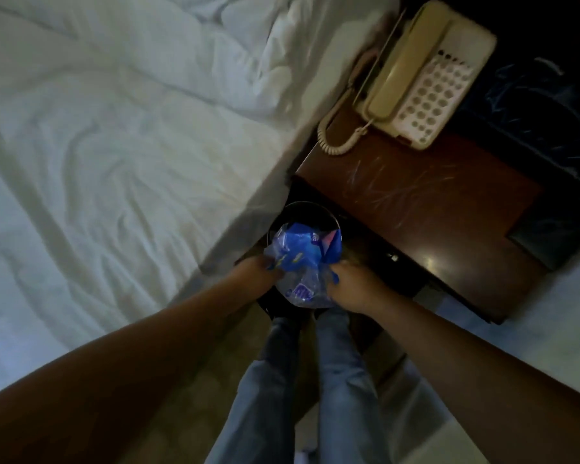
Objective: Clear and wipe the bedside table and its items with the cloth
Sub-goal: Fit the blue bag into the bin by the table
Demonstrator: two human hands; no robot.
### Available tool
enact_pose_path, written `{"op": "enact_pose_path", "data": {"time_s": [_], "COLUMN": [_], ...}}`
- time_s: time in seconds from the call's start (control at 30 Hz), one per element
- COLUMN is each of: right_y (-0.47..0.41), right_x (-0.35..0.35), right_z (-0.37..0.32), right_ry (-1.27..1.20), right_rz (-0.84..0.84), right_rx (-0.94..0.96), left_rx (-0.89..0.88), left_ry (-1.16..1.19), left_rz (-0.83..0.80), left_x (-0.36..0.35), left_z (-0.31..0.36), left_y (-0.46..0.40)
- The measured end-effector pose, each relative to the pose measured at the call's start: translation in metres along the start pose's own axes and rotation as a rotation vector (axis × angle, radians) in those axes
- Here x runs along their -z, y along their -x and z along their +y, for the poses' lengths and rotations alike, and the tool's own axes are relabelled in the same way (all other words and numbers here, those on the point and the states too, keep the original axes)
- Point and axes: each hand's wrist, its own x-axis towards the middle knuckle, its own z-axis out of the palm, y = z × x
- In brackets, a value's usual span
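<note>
A dim bedroom, seen from above: a bed [114, 145] with rumpled white sheets fills the left, and a dark wooden bedside table [426, 209], its top scratched and catching a small glint of light, stands just beside it on the right. One cream telephone [426, 75] sits at the table's far end, its long axis running from the near-left toward the far-right, the handset lying along its left side and the coiled cord looping off the near corner. Between bed and table stands one round dark bin [302, 216]. Over it a person in jeans holds one crumpled blue-and-clear plastic bag [302, 259] with two hands, the left hand [258, 272] gripping its left edge and the right hand [355, 283] closed on its right edge.
</note>
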Motion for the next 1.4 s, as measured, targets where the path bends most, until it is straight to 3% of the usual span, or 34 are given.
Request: {"op": "enact_pose_path", "data": {"time_s": [0.37,0.77,1.0,1.2,1.4], "right_y": [-0.165,-0.273,-0.264,-0.218,-0.142], "right_x": [-0.065,-0.112,-0.110,-0.086,-0.054], "right_z": [0.040,0.073,0.073,0.073,0.086], "right_ry": [0.136,0.141,0.117,0.198,0.328], "right_rz": [0.038,0.115,0.147,0.192,0.305], "right_rx": [-0.007,0.031,0.006,0.204,0.371], "left_rx": [0.046,0.011,0.023,-0.060,-0.239], "left_ry": [0.234,0.180,0.095,0.074,0.006], "left_rz": [0.051,0.182,0.263,0.347,0.571], "left_x": [-0.083,-0.136,-0.139,-0.124,-0.138], "left_z": [-0.036,-0.062,-0.059,-0.033,0.010], "left_y": [-0.151,-0.252,-0.248,-0.218,-0.155]}}
